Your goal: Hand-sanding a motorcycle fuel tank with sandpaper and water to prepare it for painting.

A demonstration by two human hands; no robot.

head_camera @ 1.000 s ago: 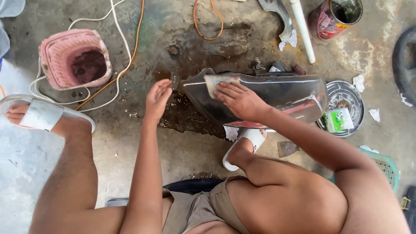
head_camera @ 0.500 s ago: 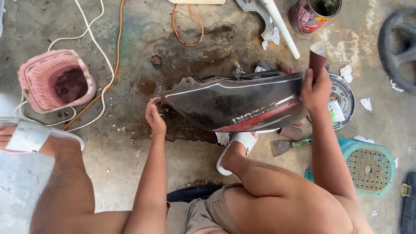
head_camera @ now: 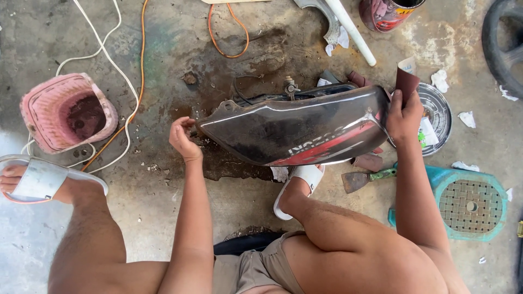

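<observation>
Person squats over a stained concrete floor (head_camera: 163, 228), seen from above, w/ a dark motorcycle side panel (head_camera: 294, 130) (black, red stripe) lying across the wet dark patch near the floor's middle. Left hand (head_camera: 182, 139) sits at the panel's narrow left tip, fingers curled round it, touching the edge; grip looks loose. Right hand (head_camera: 404, 117) is at the panel's right end, closed on a folded piece of brown sandpaper (head_camera: 406, 81) that sticks up above the fingers. Just right of that hand, a round metal lid (head_camera: 438, 117) w/ bits of paper on it. Below the panel's right end, a small scraper w/ green handle (head_camera: 368, 178) lies on the floor, next to a teal plastic stool (head_camera: 468, 204) towards the right edge. White sandal on the right foot (head_camera: 299, 188) sits partly under the panel's lower edge; the other sandal (head_camera: 38, 179) is at the left edge. Pink basket (head_camera: 68, 111) stands upper left, well apart from the panel, w/ white and orange cables (head_camera: 133, 71) running beside it. Top edge: white pipe (head_camera: 354, 32), red paint can (head_camera: 387, 12); black tyre (head_camera: 504, 46) in the top right corner.
</observation>
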